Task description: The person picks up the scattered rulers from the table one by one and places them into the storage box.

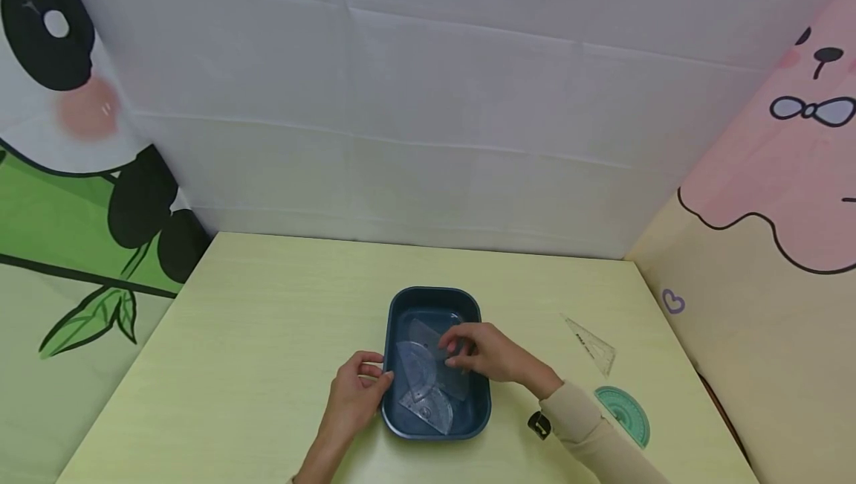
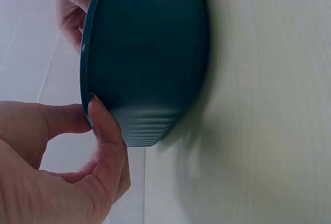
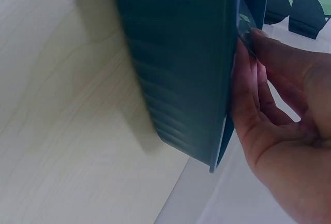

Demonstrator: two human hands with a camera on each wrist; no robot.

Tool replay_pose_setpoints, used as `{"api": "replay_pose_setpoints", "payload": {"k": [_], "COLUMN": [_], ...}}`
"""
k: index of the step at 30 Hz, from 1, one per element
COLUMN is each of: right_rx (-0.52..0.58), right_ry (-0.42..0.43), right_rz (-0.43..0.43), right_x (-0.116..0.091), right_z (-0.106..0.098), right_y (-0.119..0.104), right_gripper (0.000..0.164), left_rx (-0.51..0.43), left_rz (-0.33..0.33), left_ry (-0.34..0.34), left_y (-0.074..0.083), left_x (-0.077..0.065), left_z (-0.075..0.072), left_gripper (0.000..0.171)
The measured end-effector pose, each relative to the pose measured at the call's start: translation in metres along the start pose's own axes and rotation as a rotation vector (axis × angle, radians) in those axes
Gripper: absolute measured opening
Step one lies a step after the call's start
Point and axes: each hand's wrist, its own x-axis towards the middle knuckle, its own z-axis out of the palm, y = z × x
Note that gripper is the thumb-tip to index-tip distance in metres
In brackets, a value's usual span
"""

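Observation:
A dark blue plastic bin [image 1: 438, 430] stands upright on the table. My left hand [image 1: 357, 391] grips its left rim; the left wrist view shows thumb and fingers pinching the bin's edge [image 2: 85, 79]. My right hand [image 1: 484, 350] reaches over the right rim. Its thumb and fingers pinch a thin clear plastic drawing piece [image 3: 247, 27] just inside the bin, its full shape hidden by the hand. Also in the bin lie a clear protractor [image 1: 416, 369] and another clear rounded piece [image 1: 431, 410], overlapping.
To the right of the bin, a clear set square [image 1: 594, 346] lies on the pale table [image 1: 267, 365]. A green protractor [image 1: 625, 413] is nearer the front, beside the right sleeve [image 1: 588, 424]. White cloth [image 1: 435, 134] hangs behind the table; printed panels stand at both sides.

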Motion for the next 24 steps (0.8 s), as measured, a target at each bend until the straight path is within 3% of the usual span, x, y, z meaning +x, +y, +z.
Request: {"api": "replay_pose_setpoints", "payload": {"k": [12,24], "right_rx": [-0.033,-0.136], "right_ry": [-0.047,-0.109], "right_rz": [-0.042,-0.1], "right_x": [-0.001,0.001], "right_z": [0.007,0.012], "right_y": [0.001,0.0], "right_gripper": [0.023,0.02], "left_rx": [0.015,0.013], "left_rz": [-0.001,0.003], "left_ry": [0.004,0.0], "left_y": [0.0,0.0], "left_x": [0.0,0.0], "left_z": [-0.001,-0.001], "left_gripper": [0.03,0.03]}}
